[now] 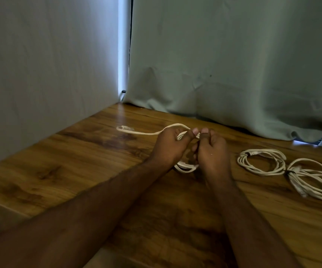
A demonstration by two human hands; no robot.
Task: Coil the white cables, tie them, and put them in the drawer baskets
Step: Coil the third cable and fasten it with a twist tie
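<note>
Left hand (168, 146) and right hand (212, 149) both grip white cable (185, 167), fingers curled; loops hang below fingers (free end trails left of fingertips).

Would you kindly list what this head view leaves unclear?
- Coil in hand: mostly hidden behind left hand and right hand.
- Rightmost coil: cut off by the frame's right edge.
- Loose cable end: too blurred to identify.
- Drawer baskets: not in view.

Held above the wooden floor — 1 half-coiled white cable (185, 167), loose end (125, 129) trailing left. Lying to the right, touching — 2 coiled cables: near one (260, 161), far one (314, 178), each dark-tied.
</note>
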